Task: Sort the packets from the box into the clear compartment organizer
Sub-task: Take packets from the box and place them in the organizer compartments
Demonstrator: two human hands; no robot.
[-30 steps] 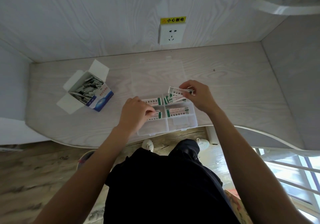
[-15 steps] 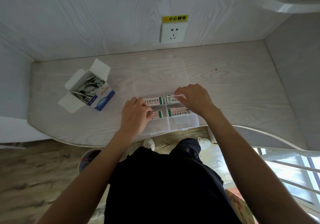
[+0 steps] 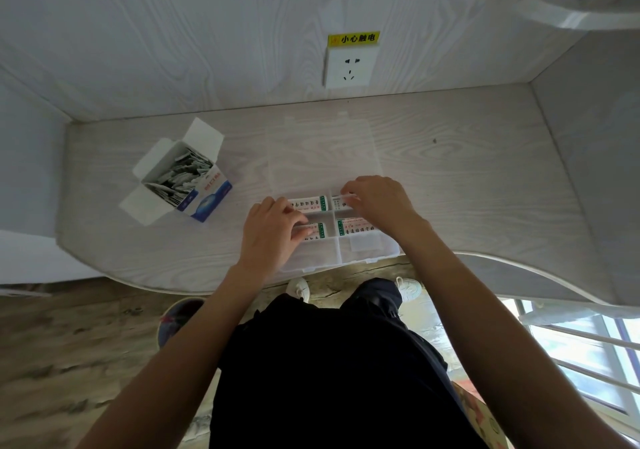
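Note:
The clear compartment organizer lies at the desk's front edge, its lid folded open behind it. White packets with green ends fill four compartments, among them the back left packet and the front right packet. My right hand presses a packet down into the back right compartment. My left hand rests on the packet in the middle left compartment, fingertips pinching it. The blue and white box stands open at the left, with several packets inside.
A wall socket with a yellow label sits on the back wall. The desk is walled on the left, back and right, and its curved front edge runs just below the organizer. The two nearest organizer compartments hold nothing.
My right hand has lowered its packet from above the organizer into the back right compartment. My left hand has stayed on the middle left packet.

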